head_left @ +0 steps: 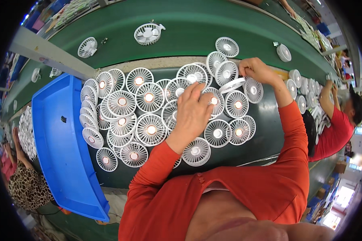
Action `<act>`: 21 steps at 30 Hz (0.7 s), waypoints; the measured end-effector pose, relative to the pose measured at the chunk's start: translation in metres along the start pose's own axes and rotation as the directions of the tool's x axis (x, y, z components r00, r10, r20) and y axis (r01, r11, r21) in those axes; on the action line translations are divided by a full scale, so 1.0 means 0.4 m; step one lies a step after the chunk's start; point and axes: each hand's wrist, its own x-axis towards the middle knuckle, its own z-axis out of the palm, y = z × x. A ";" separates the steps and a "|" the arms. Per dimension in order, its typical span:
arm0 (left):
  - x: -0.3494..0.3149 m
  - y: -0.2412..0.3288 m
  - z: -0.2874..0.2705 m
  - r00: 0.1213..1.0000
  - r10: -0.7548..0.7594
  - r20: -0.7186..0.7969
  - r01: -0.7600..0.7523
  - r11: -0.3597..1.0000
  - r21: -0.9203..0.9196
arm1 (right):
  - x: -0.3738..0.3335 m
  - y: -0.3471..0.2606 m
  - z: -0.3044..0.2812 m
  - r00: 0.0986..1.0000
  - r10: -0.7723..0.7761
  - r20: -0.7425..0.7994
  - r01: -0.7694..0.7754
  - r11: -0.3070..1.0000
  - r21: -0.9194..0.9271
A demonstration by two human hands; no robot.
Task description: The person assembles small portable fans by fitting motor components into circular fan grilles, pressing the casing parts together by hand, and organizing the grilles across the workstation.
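Many round white fan grilles lie in overlapping heaps on the dark worktop in front of me, some with copper-coloured centres, such as one grille (151,129) near the middle. My left hand (192,114) is over the heap, palm down, fingers spread and slightly bent, touching the grilles beneath; parts of these are hidden by it. My right hand (258,71) is at the far right of the heap with its fingers pinched. A tilted white fan grille (232,85), seen nearly edge-on, meets those fingertips. Just below the right hand lies another grille (253,90).
Beyond the worktop runs a green conveyor belt (189,32) carrying white fan parts, including a fan housing with blades (147,34). A blue plastic tray (64,152) stands at the left, beside a metal post (52,52). A co-worker in red (334,138) sits at right.
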 end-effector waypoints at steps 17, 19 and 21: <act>0.304 -0.233 -0.176 0.991 -0.134 -0.029 0.135 0.912 0.387 | 0.197 0.090 0.047 0.978 -0.082 -0.190 0.051 0.985 -0.165; 0.360 -0.362 -0.161 0.977 -0.189 -0.093 0.211 0.878 0.429 | 0.200 0.036 0.038 0.958 -0.286 -0.027 0.287 0.957 0.037; 0.413 -0.424 -0.139 0.970 -0.211 -0.117 0.241 0.866 0.438 | 0.163 -0.023 0.047 0.971 -0.227 0.078 0.233 0.968 -0.090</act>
